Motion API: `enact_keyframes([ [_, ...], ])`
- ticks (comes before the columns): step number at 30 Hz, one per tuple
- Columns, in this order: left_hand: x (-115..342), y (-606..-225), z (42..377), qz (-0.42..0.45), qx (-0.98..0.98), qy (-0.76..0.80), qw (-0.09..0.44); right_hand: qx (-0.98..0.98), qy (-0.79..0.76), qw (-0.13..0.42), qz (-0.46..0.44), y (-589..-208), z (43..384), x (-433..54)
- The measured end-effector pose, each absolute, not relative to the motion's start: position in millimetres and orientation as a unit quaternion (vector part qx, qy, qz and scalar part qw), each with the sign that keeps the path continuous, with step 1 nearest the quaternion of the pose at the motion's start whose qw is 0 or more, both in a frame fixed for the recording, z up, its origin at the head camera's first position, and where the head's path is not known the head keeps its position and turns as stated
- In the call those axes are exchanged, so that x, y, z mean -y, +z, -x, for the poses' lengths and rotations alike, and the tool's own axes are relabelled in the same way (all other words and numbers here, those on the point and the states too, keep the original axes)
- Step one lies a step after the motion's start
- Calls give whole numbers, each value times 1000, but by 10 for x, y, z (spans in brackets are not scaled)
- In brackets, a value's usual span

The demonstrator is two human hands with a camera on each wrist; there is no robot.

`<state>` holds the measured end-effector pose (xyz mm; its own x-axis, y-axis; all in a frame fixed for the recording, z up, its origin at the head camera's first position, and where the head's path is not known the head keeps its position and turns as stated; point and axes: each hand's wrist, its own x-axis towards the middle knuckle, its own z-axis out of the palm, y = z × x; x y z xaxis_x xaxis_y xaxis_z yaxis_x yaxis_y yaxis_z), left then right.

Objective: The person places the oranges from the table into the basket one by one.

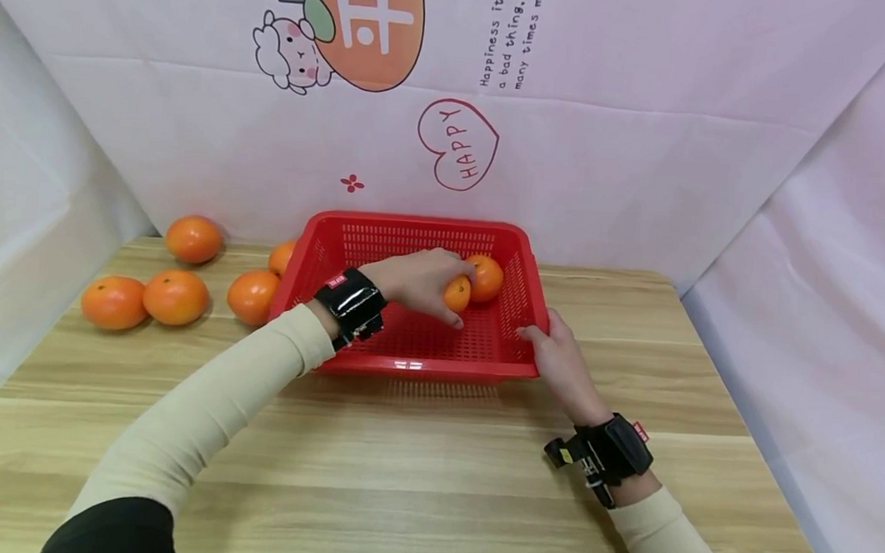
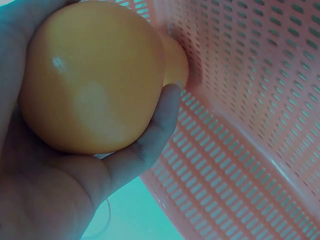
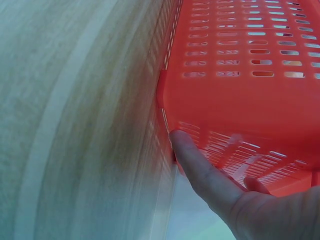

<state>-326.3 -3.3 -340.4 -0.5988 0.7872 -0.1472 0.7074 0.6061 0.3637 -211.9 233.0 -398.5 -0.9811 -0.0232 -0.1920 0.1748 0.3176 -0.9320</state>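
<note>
A red plastic basket (image 1: pixel 423 365) with slotted walls stands near the back of the table. My left hand (image 1: pixel 421 282) reaches inside it and grips an orange (image 1: pixel 456 295), fingers and thumb curled around the fruit. In the left wrist view the held orange (image 2: pixel 95 75) fills the palm, partly covering a second orange (image 2: pixel 176 62) by the basket wall. That second orange (image 1: pixel 487 279) sits toward the basket's right end. At the basket's front right corner my right hand (image 1: pixel 567 365) grips the rim, the thumb over the inner side. A right-hand finger (image 3: pixel 200 172) lies along the outer wall in the right wrist view.
Left of the basket, several oranges (image 1: pixel 176 298) rest on the wooden table (image 1: pixel 402 483). One of them (image 1: pixel 282 257) is partly hidden behind the basket's left edge. A white printed cloth (image 1: pixel 606 168) hangs right behind the table, with more white cloth at both sides.
</note>
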Motion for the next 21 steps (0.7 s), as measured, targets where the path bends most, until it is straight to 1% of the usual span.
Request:
enact_keyframes([
  [6,-143,-3426,3225,-428,-877,132,172,-804,-586,85,-51,-3992,2119,-2326],
  [13,-316,-3455,3198,-455,-867,119,168,-801,-591,82,-51,-3993,2137,-2342],
  [21,-403,-3527,3211,-457,-866,102,175,-799,-594,83,-49,-4011,2151,-2343],
])
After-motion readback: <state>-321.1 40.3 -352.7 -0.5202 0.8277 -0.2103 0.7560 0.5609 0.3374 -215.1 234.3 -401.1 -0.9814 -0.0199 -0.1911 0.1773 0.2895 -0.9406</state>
